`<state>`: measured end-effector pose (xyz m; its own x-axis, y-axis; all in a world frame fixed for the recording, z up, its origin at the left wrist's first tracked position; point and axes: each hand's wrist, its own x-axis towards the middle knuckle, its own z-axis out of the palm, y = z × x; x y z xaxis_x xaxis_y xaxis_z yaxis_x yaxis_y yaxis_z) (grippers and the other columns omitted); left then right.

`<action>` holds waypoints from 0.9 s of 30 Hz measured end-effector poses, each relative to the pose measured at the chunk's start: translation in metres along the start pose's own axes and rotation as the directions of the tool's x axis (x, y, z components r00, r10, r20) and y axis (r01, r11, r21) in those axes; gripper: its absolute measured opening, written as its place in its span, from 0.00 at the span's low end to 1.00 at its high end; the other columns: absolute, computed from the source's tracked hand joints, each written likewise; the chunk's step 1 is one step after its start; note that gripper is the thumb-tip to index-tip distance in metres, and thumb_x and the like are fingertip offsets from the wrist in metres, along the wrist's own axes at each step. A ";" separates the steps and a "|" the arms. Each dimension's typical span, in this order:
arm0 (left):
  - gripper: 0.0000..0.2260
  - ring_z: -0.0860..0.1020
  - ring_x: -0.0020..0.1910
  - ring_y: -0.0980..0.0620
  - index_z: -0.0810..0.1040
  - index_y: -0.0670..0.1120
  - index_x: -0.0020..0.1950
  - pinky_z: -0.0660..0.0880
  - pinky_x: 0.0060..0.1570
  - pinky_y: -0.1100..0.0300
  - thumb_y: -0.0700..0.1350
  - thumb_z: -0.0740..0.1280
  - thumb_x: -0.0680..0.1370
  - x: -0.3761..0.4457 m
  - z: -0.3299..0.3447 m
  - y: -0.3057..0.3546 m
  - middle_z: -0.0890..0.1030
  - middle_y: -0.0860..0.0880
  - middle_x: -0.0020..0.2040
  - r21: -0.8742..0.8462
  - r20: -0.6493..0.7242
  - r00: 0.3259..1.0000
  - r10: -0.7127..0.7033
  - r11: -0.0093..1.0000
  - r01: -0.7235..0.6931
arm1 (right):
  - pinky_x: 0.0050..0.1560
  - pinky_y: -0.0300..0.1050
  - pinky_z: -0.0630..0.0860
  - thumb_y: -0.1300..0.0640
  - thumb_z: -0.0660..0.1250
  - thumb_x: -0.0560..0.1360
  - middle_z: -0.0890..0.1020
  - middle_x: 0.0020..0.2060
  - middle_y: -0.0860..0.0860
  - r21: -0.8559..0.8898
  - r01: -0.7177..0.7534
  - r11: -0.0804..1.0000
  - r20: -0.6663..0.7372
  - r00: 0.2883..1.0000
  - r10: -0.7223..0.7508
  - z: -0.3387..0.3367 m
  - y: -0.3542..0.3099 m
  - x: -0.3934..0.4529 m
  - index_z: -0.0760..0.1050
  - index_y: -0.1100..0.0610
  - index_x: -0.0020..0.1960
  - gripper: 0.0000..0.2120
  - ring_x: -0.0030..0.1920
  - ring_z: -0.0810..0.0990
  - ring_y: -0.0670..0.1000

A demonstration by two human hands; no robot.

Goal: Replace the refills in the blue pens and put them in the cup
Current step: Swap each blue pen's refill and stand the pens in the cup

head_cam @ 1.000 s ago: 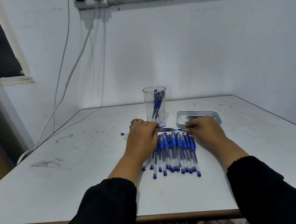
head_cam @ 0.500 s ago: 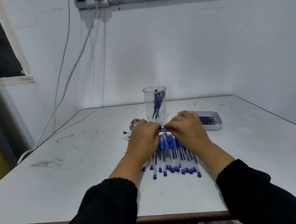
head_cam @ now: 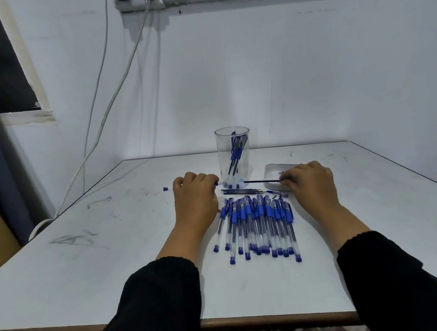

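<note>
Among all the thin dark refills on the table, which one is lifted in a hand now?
The refill pinched by the right hand, level before the cup. The other refills lie loose on the table.

Left hand (head_cam: 195,197) curled, apparently gripping; right hand (head_cam: 309,182) pinching with its fingers.

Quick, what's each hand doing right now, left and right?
Left hand: curled around a pen, only its blue end showing.
Right hand: pinching a thin dark refill by one end, just in front of the cup.
</note>
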<state>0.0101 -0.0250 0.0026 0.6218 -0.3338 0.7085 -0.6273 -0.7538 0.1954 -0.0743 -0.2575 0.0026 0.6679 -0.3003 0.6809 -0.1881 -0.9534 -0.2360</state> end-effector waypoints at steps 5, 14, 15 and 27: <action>0.12 0.73 0.53 0.46 0.80 0.48 0.56 0.57 0.57 0.53 0.37 0.63 0.77 0.002 0.001 0.000 0.82 0.50 0.49 0.005 -0.018 0.998 -0.059 0.998 0.059 | 0.53 0.49 0.62 0.49 0.65 0.77 0.83 0.50 0.47 -0.059 -0.012 0.998 0.123 0.992 0.020 0.003 -0.007 0.007 0.83 0.46 0.52 0.09 0.56 0.72 0.53; 0.12 0.72 0.54 0.47 0.79 0.49 0.57 0.58 0.56 0.53 0.39 0.62 0.78 0.004 0.002 -0.001 0.82 0.51 0.50 0.013 -0.002 0.997 -0.076 0.997 0.076 | 0.59 0.50 0.61 0.48 0.64 0.78 0.83 0.53 0.45 -0.179 0.067 0.982 0.351 0.936 0.000 0.016 -0.032 0.022 0.82 0.42 0.54 0.09 0.61 0.70 0.52; 0.12 0.72 0.54 0.47 0.79 0.49 0.57 0.58 0.57 0.53 0.39 0.62 0.78 0.004 0.002 0.000 0.82 0.51 0.50 0.012 0.001 0.997 -0.078 0.997 0.078 | 0.59 0.50 0.61 0.48 0.64 0.77 0.83 0.53 0.45 -0.183 0.065 0.981 0.363 0.932 0.006 0.017 -0.032 0.023 0.82 0.42 0.54 0.09 0.62 0.70 0.51; 0.12 0.72 0.54 0.47 0.79 0.49 0.57 0.56 0.55 0.55 0.39 0.61 0.78 0.004 0.001 0.000 0.82 0.52 0.50 0.013 0.005 0.997 -0.077 0.997 0.077 | 0.62 0.50 0.60 0.48 0.67 0.76 0.82 0.53 0.43 -0.182 0.060 0.981 0.377 0.926 0.013 0.021 -0.035 0.028 0.80 0.40 0.54 0.09 0.62 0.71 0.51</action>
<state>0.0125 -0.0269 0.0050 0.6707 -0.2780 0.6876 -0.5715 -0.7847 0.2401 -0.0340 -0.2318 0.0150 0.8876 -0.2796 0.3662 -0.2756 -0.9591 -0.0644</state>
